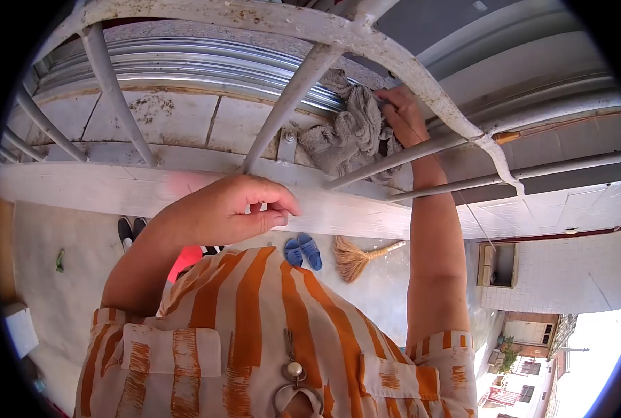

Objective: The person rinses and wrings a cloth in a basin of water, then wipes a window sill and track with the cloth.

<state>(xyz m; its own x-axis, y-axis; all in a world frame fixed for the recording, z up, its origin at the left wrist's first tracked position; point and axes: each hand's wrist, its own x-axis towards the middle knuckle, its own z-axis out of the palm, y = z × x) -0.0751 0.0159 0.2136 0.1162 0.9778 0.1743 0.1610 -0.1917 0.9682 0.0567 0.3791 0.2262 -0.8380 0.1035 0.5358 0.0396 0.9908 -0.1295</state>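
Note:
A crumpled grey cloth [352,132] lies bunched on the sill, against the right end of the metal window tracks [185,59]. My right hand [402,115] reaches between the white window bars [293,104] and grips the cloth's upper right edge, with the fingers curled into it. In front of the sill, my left hand [244,205] hangs outside the bars, apart from the cloth. Its fingers are bent loosely, the thumb lies below them, and nothing shows in it. Dark dirt marks the white tiles [154,115] of the sill.
Curved bars cross in front of the window. Below on the floor are blue slippers [303,251], a straw broom [359,258] and dark shoes [131,228]. A wooden-handled tool [507,137] rests near the bars at right. A courtyard with buildings shows at lower right.

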